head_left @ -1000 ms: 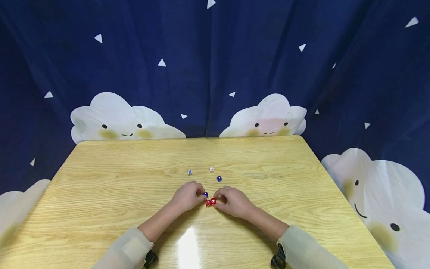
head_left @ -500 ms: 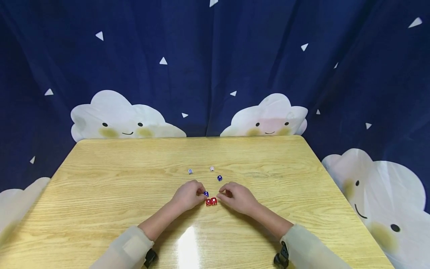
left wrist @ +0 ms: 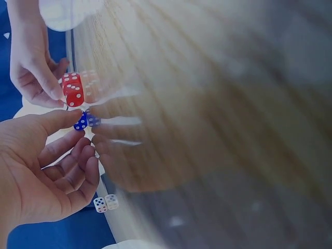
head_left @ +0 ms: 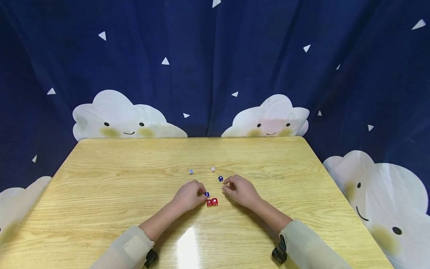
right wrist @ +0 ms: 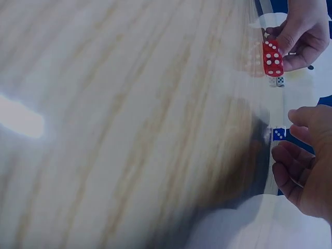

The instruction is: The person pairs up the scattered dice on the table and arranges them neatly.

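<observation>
My left hand [head_left: 189, 196] pinches a blue die [left wrist: 80, 122] between thumb and index finger, low at the table, just behind two red dice. The left red die [head_left: 209, 203] and the right red die [head_left: 215, 201] stand side by side with one-pip faces up. My right hand [head_left: 242, 191] is right of them, thumb and index finger parted with nothing between them. Its fingertips are close to a second blue die [head_left: 220, 178] on the table. In the right wrist view that blue die shows in the gap between thumb and fingers.
Two small white dice lie farther back on the wooden table [head_left: 134, 164]: a left white die [head_left: 191, 172] and a right white die [head_left: 213, 169]. A dark blue curtain [head_left: 188, 67] with clouds and triangles hangs behind the table and along its sides.
My right hand has let go of the right red die and moved back and right, toward the second blue die. The left hand stays at its blue die.
</observation>
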A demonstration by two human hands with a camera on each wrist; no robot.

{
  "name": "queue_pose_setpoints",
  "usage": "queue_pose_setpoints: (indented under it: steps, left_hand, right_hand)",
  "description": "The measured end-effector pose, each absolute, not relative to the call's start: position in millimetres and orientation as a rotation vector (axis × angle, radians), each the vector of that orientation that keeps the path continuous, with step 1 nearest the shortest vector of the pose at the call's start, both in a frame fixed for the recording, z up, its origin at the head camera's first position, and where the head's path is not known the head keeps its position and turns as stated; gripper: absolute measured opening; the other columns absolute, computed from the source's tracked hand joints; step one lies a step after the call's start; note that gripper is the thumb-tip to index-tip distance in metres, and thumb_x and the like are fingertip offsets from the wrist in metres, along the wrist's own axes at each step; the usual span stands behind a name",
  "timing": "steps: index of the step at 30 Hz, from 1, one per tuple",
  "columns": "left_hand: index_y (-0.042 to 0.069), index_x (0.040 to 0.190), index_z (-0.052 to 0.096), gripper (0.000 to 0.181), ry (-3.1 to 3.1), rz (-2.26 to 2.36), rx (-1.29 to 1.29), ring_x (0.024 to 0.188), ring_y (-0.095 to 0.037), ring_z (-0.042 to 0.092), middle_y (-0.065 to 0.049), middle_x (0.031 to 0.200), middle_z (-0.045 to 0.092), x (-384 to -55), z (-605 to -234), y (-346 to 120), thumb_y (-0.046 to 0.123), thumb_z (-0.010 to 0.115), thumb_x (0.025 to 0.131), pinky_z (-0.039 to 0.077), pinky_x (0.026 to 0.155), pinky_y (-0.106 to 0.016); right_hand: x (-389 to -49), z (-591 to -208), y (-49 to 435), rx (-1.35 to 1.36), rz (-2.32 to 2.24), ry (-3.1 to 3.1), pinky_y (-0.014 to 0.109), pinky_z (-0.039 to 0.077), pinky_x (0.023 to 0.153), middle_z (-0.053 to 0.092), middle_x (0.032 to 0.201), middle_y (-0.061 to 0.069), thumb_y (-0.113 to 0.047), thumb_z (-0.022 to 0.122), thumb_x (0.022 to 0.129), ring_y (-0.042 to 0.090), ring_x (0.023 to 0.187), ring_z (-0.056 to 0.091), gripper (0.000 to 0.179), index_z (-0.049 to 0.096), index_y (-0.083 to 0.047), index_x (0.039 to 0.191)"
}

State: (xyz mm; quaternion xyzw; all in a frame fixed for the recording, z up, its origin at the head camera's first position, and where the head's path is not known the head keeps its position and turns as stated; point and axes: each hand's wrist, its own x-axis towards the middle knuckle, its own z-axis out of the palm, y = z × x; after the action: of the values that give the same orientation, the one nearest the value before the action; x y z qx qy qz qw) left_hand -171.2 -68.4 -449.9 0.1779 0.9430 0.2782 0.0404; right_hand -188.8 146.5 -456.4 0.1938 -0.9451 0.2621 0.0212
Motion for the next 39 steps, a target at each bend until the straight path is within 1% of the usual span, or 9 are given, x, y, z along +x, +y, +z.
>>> queue_pose_setpoints:
  steps: [5, 17, 22, 29, 39]
  left_hand:
    - [0.007, 0.086, 0.070, 0.015, 2.880, 0.860, 0.538, 0.072, -0.015, 0.057, -0.003, 0.082, 0.062, -171.0, -451.6, -68.0, 0.019, 0.073, 0.078, 0.050, 0.069, -0.031]
    - [0.007, 0.085, 0.070, 0.016, 2.907, 0.852, 0.560, 0.071, -0.014, 0.057, -0.002, 0.080, 0.061, -171.4, -450.3, -67.5, 0.020, 0.074, 0.077, 0.050, 0.068, -0.031]
    - [0.006, 0.085, 0.070, 0.016, 2.916, 0.840, 0.568, 0.071, -0.014, 0.056, -0.002, 0.079, 0.061, -171.0, -449.8, -67.1, 0.019, 0.074, 0.076, 0.049, 0.068, -0.030]
    - [0.005, 0.085, 0.070, 0.016, 2.929, 0.837, 0.582, 0.071, -0.015, 0.057, -0.002, 0.079, 0.060, -169.8, -450.4, -67.6, 0.017, 0.075, 0.075, 0.049, 0.069, -0.031]
    - [0.006, 0.084, 0.070, 0.015, 2.920, 0.846, 0.577, 0.071, -0.015, 0.056, -0.002, 0.079, 0.060, -170.5, -451.2, -68.1, 0.016, 0.075, 0.075, 0.048, 0.068, -0.030]
  right_hand:
    - [-193.0, -458.2, 146.8, 0.571, 0.785, -2.940, 0.020, 0.041, 0.058, 0.055, 0.075, -0.008, -0.027, 0.069, 0.084, 0.004, 0.065, 0.047, 0.016, 0.069, -0.016, 0.096]
    - [-200.5, -458.3, 145.0, 0.554, 0.843, -2.913, 0.022, 0.039, 0.058, 0.054, 0.074, -0.006, -0.023, 0.068, 0.084, 0.007, 0.065, 0.046, 0.013, 0.069, -0.016, 0.095]
    - [-206.9, -460.1, 144.4, 0.534, 0.844, -2.912, 0.024, 0.039, 0.057, 0.053, 0.073, -0.005, -0.023, 0.069, 0.084, 0.008, 0.064, 0.045, 0.015, 0.069, -0.015, 0.097]
    - [-214.9, -463.1, 143.0, 0.517, 0.817, -2.937, 0.025, 0.040, 0.060, 0.055, 0.075, -0.004, -0.023, 0.069, 0.084, 0.008, 0.066, 0.047, 0.017, 0.068, -0.014, 0.098]
    - [-220.4, -461.1, 138.3, 0.569, 0.744, -2.975, 0.025, 0.040, 0.059, 0.055, 0.078, -0.003, -0.024, 0.068, 0.085, 0.009, 0.067, 0.047, 0.019, 0.067, -0.016, 0.102]
